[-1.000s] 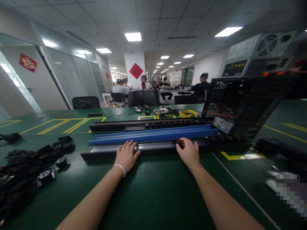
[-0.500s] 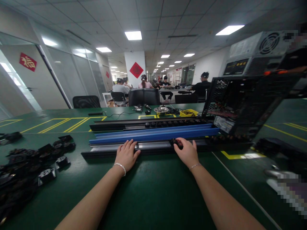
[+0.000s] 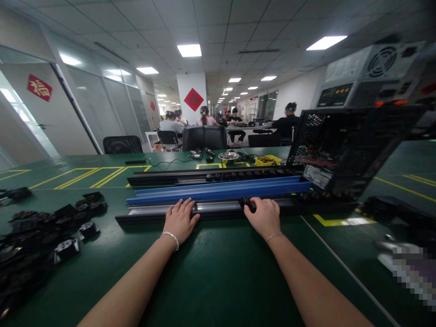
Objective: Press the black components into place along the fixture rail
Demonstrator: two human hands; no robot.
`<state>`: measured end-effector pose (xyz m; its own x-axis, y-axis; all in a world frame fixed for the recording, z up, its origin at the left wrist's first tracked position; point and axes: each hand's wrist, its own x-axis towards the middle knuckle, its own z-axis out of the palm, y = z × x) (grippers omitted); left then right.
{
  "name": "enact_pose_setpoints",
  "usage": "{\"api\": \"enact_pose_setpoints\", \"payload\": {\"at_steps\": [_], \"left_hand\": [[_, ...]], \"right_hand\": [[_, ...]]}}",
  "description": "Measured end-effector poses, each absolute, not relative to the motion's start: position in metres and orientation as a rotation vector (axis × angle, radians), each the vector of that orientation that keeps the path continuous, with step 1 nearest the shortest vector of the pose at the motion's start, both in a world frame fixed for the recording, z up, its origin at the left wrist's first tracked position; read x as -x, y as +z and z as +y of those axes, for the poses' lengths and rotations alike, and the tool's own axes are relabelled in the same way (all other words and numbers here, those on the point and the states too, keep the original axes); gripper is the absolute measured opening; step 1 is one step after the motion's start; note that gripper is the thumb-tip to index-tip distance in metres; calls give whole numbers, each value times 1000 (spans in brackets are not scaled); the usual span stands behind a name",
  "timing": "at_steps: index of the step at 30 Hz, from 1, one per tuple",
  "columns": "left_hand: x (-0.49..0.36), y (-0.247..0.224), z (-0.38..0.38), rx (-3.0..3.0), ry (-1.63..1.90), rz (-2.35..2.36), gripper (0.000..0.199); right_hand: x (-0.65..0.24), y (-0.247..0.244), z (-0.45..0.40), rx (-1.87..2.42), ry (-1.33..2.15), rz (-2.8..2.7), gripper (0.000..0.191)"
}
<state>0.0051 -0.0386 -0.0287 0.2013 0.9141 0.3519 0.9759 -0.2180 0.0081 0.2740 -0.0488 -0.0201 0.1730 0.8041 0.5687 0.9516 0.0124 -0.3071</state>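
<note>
A long black rail [image 3: 218, 208] with a shiny grey channel lies crosswise in front of me. My left hand [image 3: 180, 221] rests over its left half, fingers spread and thumb at the near edge. A small dark piece sits in the channel beside those fingers. Further right, my right hand [image 3: 264, 215] has its thumb and fingertips closed on a small black part [image 3: 244, 201] at the channel; its underside is hidden. Just behind lies a blue rail [image 3: 218, 190].
Beyond the blue rail is another black rail [image 3: 153, 178] with small parts along it. An open computer case [image 3: 354, 150] stands right, power supplies [image 3: 361, 68] on top. Black parts [image 3: 61, 222] are heaped left. A metal bowl [image 3: 228, 156] and yellow tray [image 3: 268, 161] sit farther back.
My right hand has shifted slightly left along the rail, its fingers closer together, and the small black part has moved slightly left too. My left hand stays in place.
</note>
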Motion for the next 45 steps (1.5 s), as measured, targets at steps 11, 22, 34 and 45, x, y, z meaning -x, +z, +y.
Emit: {"api": "enact_pose_setpoints", "payload": {"at_steps": [11, 22, 34, 45], "left_hand": [[-9, -26, -42, 2357, -360, -1689, 52], [-16, -28, -47, 2430, -298, -1566, 67], [-29, -27, -52, 2425, -281, -1547, 65], [-59, -25, -62, 2497, -232, -1443, 61]], "right_hand": [[-271, -23, -50, 1693, -210, -1791, 23], [-266, -22, -52, 1627, -174, -1887, 25], [-264, -26, -50, 1594, -164, -1929, 28], [-265, -28, -47, 1586, -176, -1954, 30]]}}
